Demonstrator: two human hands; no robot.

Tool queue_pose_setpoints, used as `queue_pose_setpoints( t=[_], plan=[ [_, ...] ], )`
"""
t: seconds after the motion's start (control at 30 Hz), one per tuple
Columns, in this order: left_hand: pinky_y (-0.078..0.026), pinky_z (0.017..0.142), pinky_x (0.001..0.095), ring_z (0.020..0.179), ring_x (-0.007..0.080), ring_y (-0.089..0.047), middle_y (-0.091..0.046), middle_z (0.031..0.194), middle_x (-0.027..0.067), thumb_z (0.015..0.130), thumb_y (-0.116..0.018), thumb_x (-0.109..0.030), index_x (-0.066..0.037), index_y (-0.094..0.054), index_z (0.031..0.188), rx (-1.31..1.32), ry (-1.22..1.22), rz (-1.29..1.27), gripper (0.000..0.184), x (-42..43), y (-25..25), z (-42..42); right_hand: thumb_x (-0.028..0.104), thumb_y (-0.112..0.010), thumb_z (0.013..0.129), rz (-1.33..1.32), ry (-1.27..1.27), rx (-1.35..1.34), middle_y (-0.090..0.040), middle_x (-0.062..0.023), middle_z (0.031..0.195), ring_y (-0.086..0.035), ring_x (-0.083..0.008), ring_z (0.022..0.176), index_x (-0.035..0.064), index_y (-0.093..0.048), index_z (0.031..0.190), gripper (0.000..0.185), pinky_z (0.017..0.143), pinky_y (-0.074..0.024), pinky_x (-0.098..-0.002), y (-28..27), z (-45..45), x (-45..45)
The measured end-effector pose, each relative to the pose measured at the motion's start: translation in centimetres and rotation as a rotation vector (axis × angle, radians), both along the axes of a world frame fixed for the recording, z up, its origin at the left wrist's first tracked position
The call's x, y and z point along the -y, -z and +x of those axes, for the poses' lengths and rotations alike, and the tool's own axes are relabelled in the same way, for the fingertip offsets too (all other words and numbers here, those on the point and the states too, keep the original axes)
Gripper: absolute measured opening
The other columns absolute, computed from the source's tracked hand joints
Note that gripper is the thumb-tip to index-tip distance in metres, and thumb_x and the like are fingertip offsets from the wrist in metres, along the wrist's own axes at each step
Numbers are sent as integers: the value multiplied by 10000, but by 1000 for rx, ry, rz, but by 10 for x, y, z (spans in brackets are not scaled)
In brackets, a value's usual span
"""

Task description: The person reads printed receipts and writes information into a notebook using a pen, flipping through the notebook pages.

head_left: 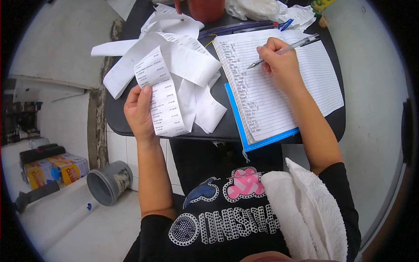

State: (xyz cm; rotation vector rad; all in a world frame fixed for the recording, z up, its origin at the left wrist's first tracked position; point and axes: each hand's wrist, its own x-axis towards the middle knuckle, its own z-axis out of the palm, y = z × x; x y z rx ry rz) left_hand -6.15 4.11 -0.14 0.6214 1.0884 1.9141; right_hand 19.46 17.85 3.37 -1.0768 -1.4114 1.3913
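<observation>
A long printed paper receipt (166,105) is pinched in my left hand (139,109), the thumb on top of the print. More of the curling receipt strip (187,61) lies heaped behind it on the black table. My right hand (279,61) is closed around a clear pen with a black cap end (301,43). The pen's tip is at the written column of a lined notebook (314,83), which lies open and tilted. Handwritten lines run down the notebook's left side. A blue cover (270,140) shows under its lower edge.
At the table's far edge stand a red container (206,9) and a plastic bag (253,8), with crumpled receipts (299,16) beside them. A dark zippered strip (244,28) lies behind the notebook. A grey bucket (109,182) lies tipped on the floor, near yellow boxes (56,170).
</observation>
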Motion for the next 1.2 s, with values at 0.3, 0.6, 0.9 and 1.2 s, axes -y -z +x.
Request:
queue_pose_setpoints(
  t=[0.3,0.6,0.9,1.2],
  plan=[
    [-502,661,225,715,117,-608,-634,858,102,838,-567,-53,34,-583,931,8,-14,7,128,-2,2,0,77,-606,749,-16,0,-15,-418,14,499,-393,-50,425,99,-377,545,307,380,-293,-194,-7,14,4],
    [-499,661,225,716,114,-606,-635,856,98,843,-563,-68,33,-586,932,-16,-17,-10,137,-1,6,-3,98,-611,737,48,6,91,-456,8,494,-423,-50,435,91,-401,531,295,395,-322,-201,2,12,9],
    [-503,658,231,707,118,-610,-636,857,107,850,-552,-79,45,-578,942,-30,9,-4,157,-2,5,-3,102,-603,729,57,40,108,-459,10,490,-423,-50,445,83,-401,531,283,422,-335,-207,-1,14,18],
    [-501,668,230,723,121,-610,-634,866,113,854,-543,-71,49,-574,946,-43,12,-11,154,-1,5,-3,96,-603,724,113,58,146,-451,15,493,-413,-47,469,76,-412,525,276,450,-329,-208,-1,17,26]
  ],
)
